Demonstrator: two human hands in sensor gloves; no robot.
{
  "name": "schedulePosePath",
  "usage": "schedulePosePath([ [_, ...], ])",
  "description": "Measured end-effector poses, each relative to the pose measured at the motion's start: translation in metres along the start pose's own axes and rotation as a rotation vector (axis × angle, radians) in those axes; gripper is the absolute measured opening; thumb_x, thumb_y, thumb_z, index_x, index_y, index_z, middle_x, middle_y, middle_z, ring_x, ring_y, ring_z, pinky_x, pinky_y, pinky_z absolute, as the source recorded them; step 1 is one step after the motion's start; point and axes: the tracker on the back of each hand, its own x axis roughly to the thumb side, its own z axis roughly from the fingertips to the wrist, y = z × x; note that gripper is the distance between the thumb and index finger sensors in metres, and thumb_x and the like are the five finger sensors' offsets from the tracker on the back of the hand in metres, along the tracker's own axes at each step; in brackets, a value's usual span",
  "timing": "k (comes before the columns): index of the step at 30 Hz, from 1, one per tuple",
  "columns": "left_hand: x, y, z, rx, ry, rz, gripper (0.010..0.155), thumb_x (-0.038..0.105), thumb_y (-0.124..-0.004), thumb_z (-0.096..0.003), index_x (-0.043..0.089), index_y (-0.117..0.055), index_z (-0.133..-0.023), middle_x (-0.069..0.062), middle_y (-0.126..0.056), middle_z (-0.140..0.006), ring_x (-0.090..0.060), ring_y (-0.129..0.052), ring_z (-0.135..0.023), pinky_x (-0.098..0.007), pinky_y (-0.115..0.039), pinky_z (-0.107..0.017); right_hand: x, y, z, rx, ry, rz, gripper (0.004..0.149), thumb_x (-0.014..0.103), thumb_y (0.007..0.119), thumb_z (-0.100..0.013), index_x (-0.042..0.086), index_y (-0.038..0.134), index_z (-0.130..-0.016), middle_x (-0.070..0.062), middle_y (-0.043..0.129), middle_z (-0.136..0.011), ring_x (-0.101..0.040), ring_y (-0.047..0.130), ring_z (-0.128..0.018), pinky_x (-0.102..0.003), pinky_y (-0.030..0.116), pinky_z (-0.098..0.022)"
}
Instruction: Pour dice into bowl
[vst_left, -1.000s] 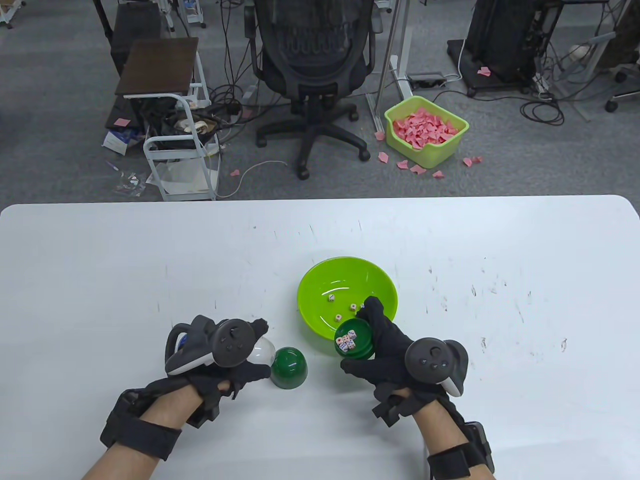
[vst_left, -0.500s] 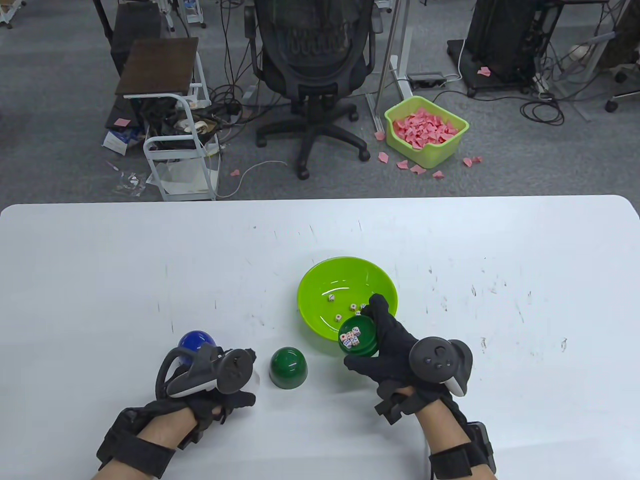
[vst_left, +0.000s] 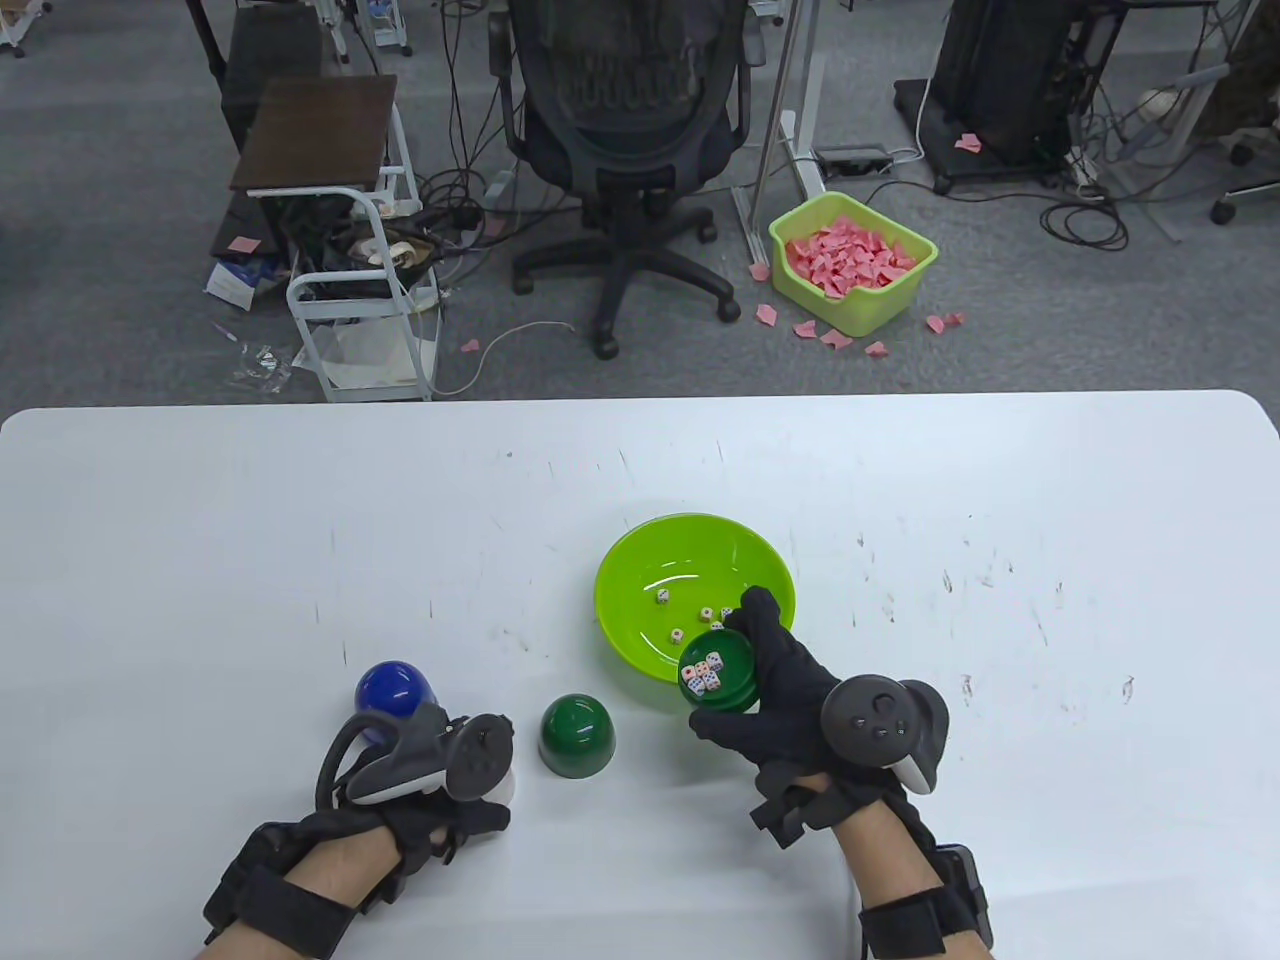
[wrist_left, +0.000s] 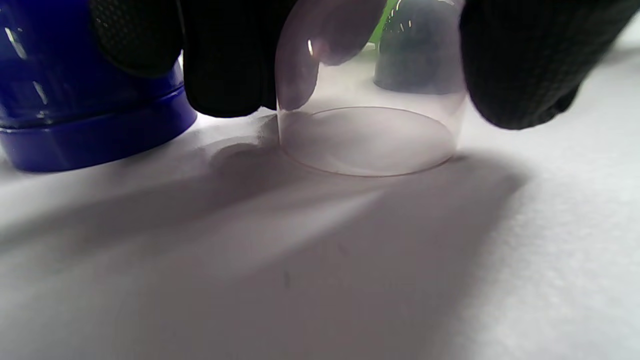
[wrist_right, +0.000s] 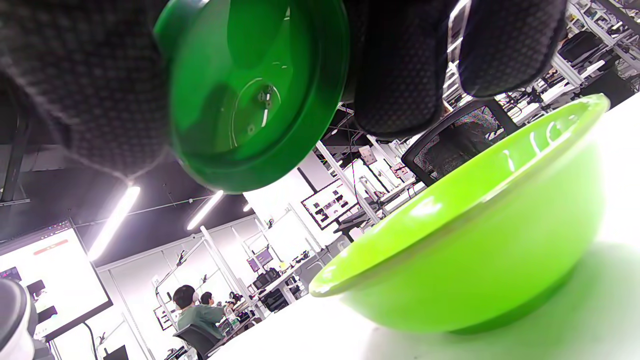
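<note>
Table view. White table (vst_left: 200, 560). Lime-green bowl (vst_left: 695, 560) right of centre, several dice (vst_left: 685, 612) on its floor. Right hand (vst_left: 790, 700) holds a dark green cup (vst_left: 716, 676) at the bowl's near rim, thumb and fingers wrapped round it, mouth facing up toward the camera, a cluster of dice (vst_left: 703, 674) inside. Dark green dome cup (vst_left: 577, 737) stands mouth-down left of the bowl, apart from it. Blue dome cup (vst_left: 393, 692) stands further left, just beside the left hand (vst_left: 430, 790), which rests low on the table.

Left wrist view. Left-hand fingers (wrist_left: 230, 65) pinch a clear dome cup (wrist_left: 367, 100), thumb on the opposite side; the cup stands mouth-down on the table. Blue cup (wrist_left: 85, 100) close at left.

Right wrist view. Green cup (wrist_right: 255, 95) seen from beneath, gripped by gloved fingers (wrist_right: 400, 65). Bowl (wrist_right: 480, 240) below and right.
</note>
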Motion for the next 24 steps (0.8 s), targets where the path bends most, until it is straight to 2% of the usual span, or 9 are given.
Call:
schedulePosePath([
  [4, -0.005, 0.011, 0.008, 0.036, -0.007, 0.044, 0.089, 0.064, -0.088, -0.0359, 0.024, -0.054, -0.108, -0.013, -0.078, -0.104, -0.036, -0.086, -0.086, -0.056, -0.072, -0.067, 0.0, 0.0, 0.0, -0.002, 0.002, 0.002, 0.112, 0.051, 0.099, -0.034, 0.001, 0.031, -0.109, -0.024, 0.069, -0.106, -0.044, 0.09, -0.067, -0.07, 0.071, -0.058],
  [9, -0.019, 0.044, 0.025, 0.192, -0.028, 0.232, 0.088, 0.064, -0.087, -0.0374, 0.023, -0.054, -0.108, -0.013, -0.079, -0.103, -0.037, -0.087, -0.085, -0.056, -0.073, -0.066, 0.0, 0.0, 0.0, -0.005, 0.003, 0.008, 0.112, 0.051, 0.099, -0.034, 0.001, 0.031, -0.109, -0.024, 0.069, -0.106, -0.044, 0.09, -0.067, -0.07, 0.071, -0.058],
  [14, -0.036, 0.069, 0.029, 0.317, -0.046, 0.4, 0.087, 0.064, -0.086, -0.0387, 0.023, -0.054, -0.108, -0.013, -0.081, -0.101, -0.037, -0.088, -0.083, -0.056, -0.074, -0.065, 0.0, 0.0, 0.0, -0.007, 0.007, 0.022, 0.112, 0.05, 0.099, -0.034, 0.001, 0.031, -0.109, -0.024, 0.069, -0.106, -0.044, 0.09, -0.067, -0.07, 0.07, -0.058],
  [18, -0.047, 0.074, 0.026, 0.413, -0.042, 0.483, 0.088, 0.064, -0.085, -0.0392, 0.024, -0.051, -0.11, -0.013, -0.078, -0.104, -0.038, -0.085, -0.087, -0.057, -0.072, -0.067, -0.002, -0.001, 0.0, -0.008, 0.018, 0.028, 0.113, 0.051, 0.099, -0.034, 0.001, 0.031, -0.109, -0.024, 0.069, -0.106, -0.044, 0.09, -0.067, -0.07, 0.07, -0.058],
  [24, -0.057, 0.067, 0.023, 0.514, -0.066, 0.63, 0.088, 0.065, -0.085, -0.0396, 0.026, -0.049, -0.11, -0.012, -0.078, -0.104, -0.037, -0.086, -0.085, -0.058, -0.072, -0.067, -0.011, -0.003, 0.0, -0.021, 0.049, 0.051, 0.112, 0.05, 0.099, -0.034, 0.001, 0.031, -0.109, -0.024, 0.069, -0.106, -0.044, 0.09, -0.067, -0.07, 0.07, -0.058],
])
